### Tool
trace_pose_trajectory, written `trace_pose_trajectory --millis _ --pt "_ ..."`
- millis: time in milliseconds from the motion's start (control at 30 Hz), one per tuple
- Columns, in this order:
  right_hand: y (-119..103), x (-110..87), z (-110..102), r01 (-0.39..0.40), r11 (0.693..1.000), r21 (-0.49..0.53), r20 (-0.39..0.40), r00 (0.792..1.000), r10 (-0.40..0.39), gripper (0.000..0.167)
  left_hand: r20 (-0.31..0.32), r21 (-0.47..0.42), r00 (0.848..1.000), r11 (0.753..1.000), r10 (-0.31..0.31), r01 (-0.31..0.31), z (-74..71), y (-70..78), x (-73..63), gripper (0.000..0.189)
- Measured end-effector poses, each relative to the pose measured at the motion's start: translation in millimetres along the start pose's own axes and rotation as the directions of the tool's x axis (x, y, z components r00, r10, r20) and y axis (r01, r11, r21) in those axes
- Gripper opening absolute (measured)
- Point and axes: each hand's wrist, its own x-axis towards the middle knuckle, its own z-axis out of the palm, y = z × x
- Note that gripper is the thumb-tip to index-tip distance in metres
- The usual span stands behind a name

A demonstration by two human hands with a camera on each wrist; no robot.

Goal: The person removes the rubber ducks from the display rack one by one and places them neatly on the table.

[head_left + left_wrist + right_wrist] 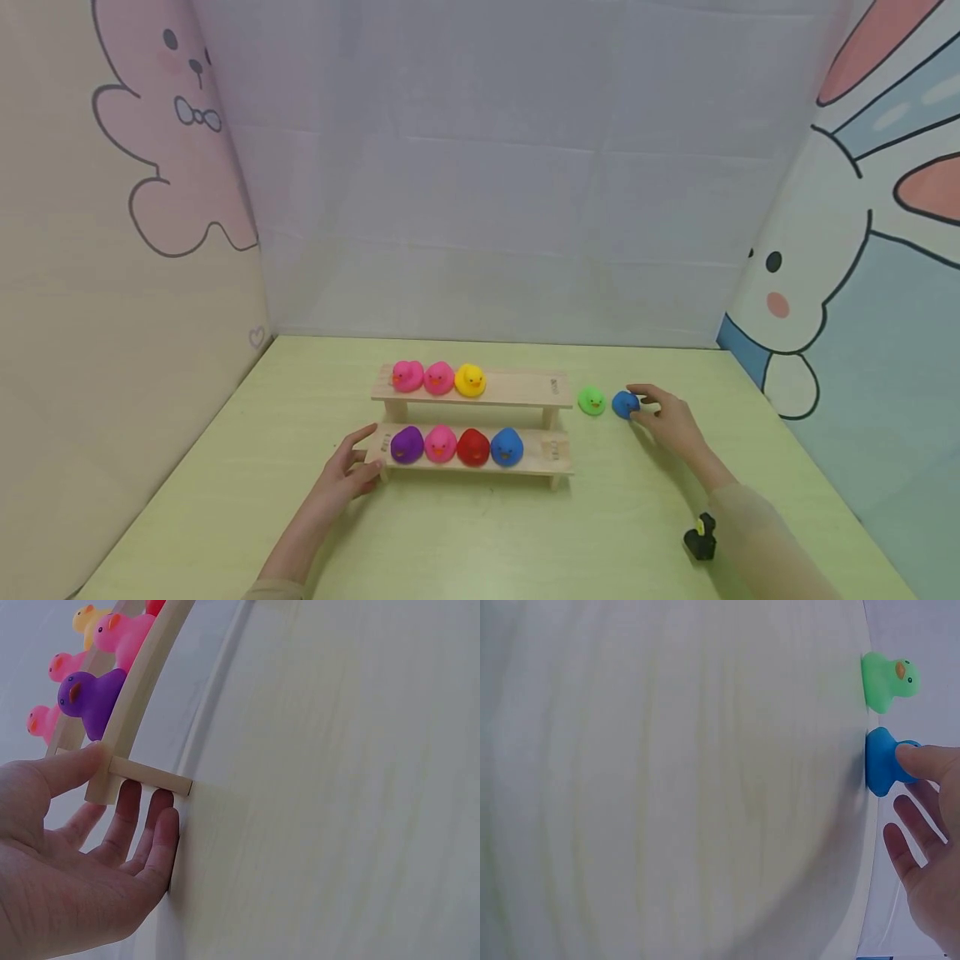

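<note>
A blue duck (623, 405) is pinched between the thumb and forefinger of the right hand (671, 423), its base set on the pale table (465, 533) to the right of the shelves; in the right wrist view the other fingers are held apart from it. A green duck (592, 401) is placed just beside it, on the side nearer the shelves. The left end of the lower wooden shelf (534, 450) is gripped by the left hand (347, 472), with the thumb laid at its front edge and the fingers reached behind. On this shelf a purple, a pink, a red and a second blue duck are lined up; on the upper wooden shelf (521, 385) two pink ducks and a yellow one are seated toward the left. A black toy (701, 537) is left near the right sleeve (757, 533).
</note>
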Motion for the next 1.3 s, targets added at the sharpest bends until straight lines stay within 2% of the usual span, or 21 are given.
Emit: trace_pose_trajectory --millis 533,900,1300 --pt "-10.0 7.6 -6.5 0.029 1.000 0.011 -0.037 0.999 -0.029 0.049 0.004 -0.008 1.000 1.000 0.011 -0.011 -0.5 1.9 -2.1 0.061" --pt "-35.6 13.6 -3.5 0.139 0.990 0.003 -0.071 0.988 -0.139 0.049 0.007 -0.004 1.000 1.000 0.012 -0.012 -0.8 0.8 -2.1 0.061" --pt "-67.3 19.1 -2.3 0.209 0.977 0.032 -0.112 0.973 -0.204 0.049 0.006 -0.008 1.000 1.000 0.018 -0.018 -0.2 0.5 0.0 0.062"
